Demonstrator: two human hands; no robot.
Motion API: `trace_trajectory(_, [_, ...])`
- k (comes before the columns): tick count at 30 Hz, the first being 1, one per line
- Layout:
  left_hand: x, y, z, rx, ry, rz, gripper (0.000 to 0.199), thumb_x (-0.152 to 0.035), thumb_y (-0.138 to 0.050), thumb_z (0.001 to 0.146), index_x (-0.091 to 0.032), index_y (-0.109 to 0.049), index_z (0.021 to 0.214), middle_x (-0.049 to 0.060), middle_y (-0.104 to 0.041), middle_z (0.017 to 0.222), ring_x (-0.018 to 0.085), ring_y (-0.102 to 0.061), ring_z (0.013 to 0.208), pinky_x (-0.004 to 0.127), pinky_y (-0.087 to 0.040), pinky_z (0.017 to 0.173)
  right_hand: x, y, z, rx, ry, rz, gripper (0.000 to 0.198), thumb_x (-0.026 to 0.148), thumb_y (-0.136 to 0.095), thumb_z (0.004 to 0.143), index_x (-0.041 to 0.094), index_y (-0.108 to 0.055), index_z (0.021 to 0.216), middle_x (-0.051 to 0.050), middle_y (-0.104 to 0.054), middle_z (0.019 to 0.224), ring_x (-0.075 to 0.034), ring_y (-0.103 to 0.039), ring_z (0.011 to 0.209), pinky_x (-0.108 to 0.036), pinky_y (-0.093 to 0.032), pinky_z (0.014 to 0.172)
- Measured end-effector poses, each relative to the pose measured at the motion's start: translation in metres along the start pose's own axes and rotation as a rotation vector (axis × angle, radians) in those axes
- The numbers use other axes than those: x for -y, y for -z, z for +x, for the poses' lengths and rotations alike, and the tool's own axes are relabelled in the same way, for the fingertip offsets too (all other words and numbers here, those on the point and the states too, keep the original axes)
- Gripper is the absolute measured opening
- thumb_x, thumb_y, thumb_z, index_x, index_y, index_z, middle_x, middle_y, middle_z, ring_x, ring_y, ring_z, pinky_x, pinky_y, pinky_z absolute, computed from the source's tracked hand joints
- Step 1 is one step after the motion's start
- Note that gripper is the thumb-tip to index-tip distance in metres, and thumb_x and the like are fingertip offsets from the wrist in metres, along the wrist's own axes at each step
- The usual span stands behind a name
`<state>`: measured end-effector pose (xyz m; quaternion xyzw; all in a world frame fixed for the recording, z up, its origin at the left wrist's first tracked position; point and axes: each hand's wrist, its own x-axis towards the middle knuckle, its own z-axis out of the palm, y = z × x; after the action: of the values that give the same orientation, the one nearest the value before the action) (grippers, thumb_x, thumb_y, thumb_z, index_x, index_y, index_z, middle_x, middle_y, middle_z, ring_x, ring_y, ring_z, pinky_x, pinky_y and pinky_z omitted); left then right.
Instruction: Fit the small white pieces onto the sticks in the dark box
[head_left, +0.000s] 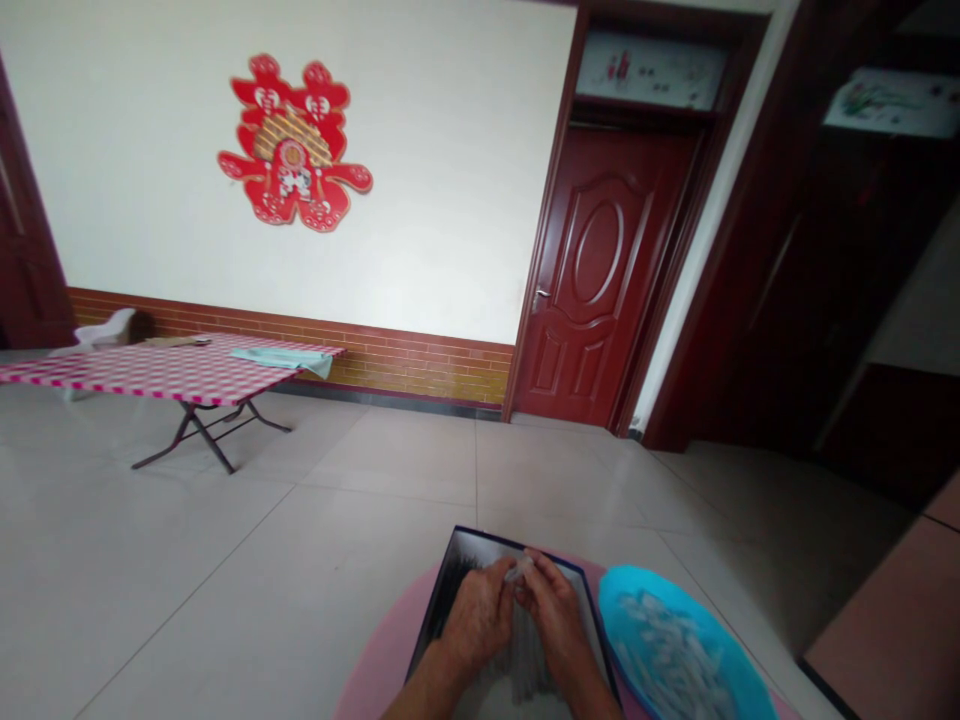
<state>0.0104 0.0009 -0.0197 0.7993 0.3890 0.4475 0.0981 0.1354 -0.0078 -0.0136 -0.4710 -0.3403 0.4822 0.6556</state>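
My left hand point(478, 612) and my right hand point(556, 612) meet over a shallow, dark-rimmed box point(491, 545). Between their fingertips is a small translucent whitish piece point(519, 570), too blurred to name. Both hands are closed on it. Below them in the box lie long, clear tube-like pieces point(529, 660), partly covered by my hands. Thin dark pieces point(452, 590) fill the box's left side. Just right of my right hand, a blue basin point(626, 580) holds many whitish translucent pieces point(667, 650).
Box and basin rest on a round pink surface point(375, 650). A low folding table with a pink checked cover point(150, 370) stands at the left, a pale green cloth point(285, 358) on it. A pinkish furniture edge point(892, 610) is at the right. A red door point(600, 270) is ahead.
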Motion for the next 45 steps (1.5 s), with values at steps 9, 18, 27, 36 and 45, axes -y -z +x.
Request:
trace_trajectory(9, [0.008, -0.008, -0.004, -0.032, -0.04, 0.04, 0.035, -0.022, -0.037, 0.091, -0.014, -0.061, 0.115, 0.012, -0.075, 0.088, 0.022, -0.072, 0.077, 0.031, -0.057, 0.072, 0.003, 0.001, 0.002, -0.117, 0.036, -0.028, 0.047, 0.047, -0.075, 0.057, 0.02, -0.065, 0.095, -0.004, -0.071, 0.086, -0.023, -0.067, 0.083, -0.03, -0.053, 0.069])
trace_trajectory(18, [0.019, -0.013, -0.005, -0.055, -0.117, -0.012, 0.035, -0.019, -0.035, 0.091, -0.019, -0.062, 0.114, 0.008, -0.075, 0.091, 0.018, -0.072, 0.081, 0.027, -0.057, 0.075, 0.044, 0.05, 0.037, -0.257, 0.117, -0.516, 0.036, 0.04, -0.055, 0.067, 0.02, -0.067, 0.093, -0.004, -0.07, 0.075, -0.019, -0.065, 0.068, -0.029, -0.049, 0.059])
trace_trajectory(27, [0.019, -0.011, -0.004, -0.013, -0.073, 0.02, 0.035, -0.022, -0.034, 0.092, -0.019, -0.062, 0.113, 0.006, -0.076, 0.091, 0.018, -0.072, 0.079, 0.029, -0.057, 0.076, 0.077, 0.14, 0.013, -0.081, 0.137, -0.989, 0.018, 0.009, -0.057, 0.044, 0.021, -0.051, 0.033, 0.004, -0.048, 0.036, -0.012, -0.044, 0.045, -0.028, -0.033, 0.055])
trace_trajectory(36, [0.022, -0.008, -0.003, 0.002, -0.116, 0.016, 0.033, -0.024, -0.036, 0.091, -0.019, -0.062, 0.111, 0.004, -0.076, 0.086, 0.018, -0.072, 0.07, 0.028, -0.058, 0.07, 0.122, 0.178, -0.029, 0.042, 0.106, -1.116, 0.013, 0.017, -0.058, 0.058, 0.022, -0.069, 0.054, 0.003, -0.062, 0.052, -0.014, -0.05, 0.053, -0.025, -0.032, 0.055])
trace_trajectory(45, [0.021, -0.006, -0.002, 0.034, -0.07, -0.008, 0.033, -0.026, -0.036, 0.091, -0.021, -0.062, 0.111, 0.003, -0.076, 0.09, 0.017, -0.07, 0.065, 0.028, -0.056, 0.069, 0.105, 0.207, -0.104, 0.186, -0.071, -1.292, 0.016, 0.01, -0.052, 0.051, 0.021, -0.062, 0.046, 0.001, -0.057, 0.046, -0.014, -0.044, 0.045, -0.027, -0.028, 0.048])
